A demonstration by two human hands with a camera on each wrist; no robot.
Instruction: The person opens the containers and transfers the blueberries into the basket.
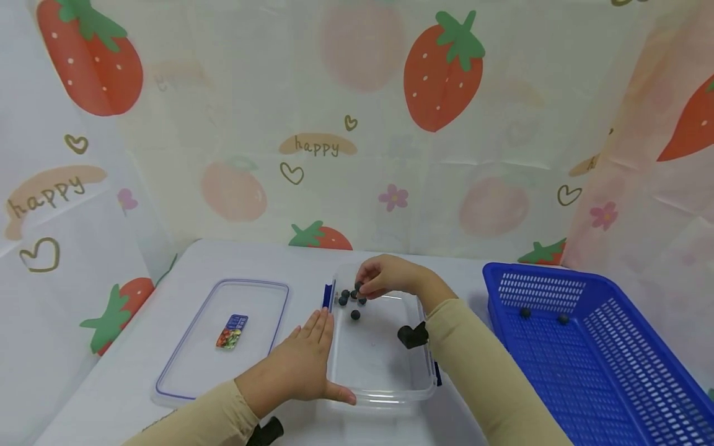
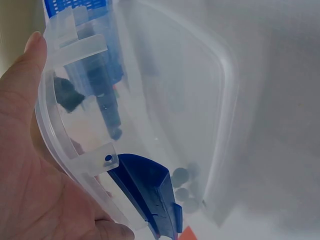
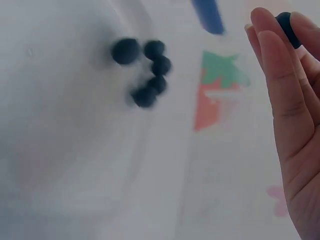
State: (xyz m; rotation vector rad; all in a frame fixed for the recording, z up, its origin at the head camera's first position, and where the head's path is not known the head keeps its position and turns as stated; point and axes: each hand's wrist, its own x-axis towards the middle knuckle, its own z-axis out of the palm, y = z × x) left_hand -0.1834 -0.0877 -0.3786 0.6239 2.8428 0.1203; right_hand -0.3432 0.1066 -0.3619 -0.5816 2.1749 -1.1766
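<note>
A clear plastic box (image 1: 385,365) with blue side clips stands at the middle of the table. My left hand (image 1: 301,365) lies along its left wall, fingers straight and thumb spread toward the front corner. In the left wrist view a blue clip (image 2: 145,187) hangs folded outward near the fingers. Over the far end of the box, my right hand (image 1: 393,275) pinches a blueberry (image 3: 288,30), dark and round, between thumb and fingertips. Several more blueberries (image 3: 125,51) lie on the box floor near its far left corner, most in a curved cluster.
To the left lies a clear lid (image 1: 184,371) with a blue seal and a small colourful label (image 1: 231,331) on it. At the right stands a blue plastic basket (image 1: 558,371) holding two blueberries (image 1: 563,319). A strawberry-printed curtain (image 1: 390,155) surrounds the white table.
</note>
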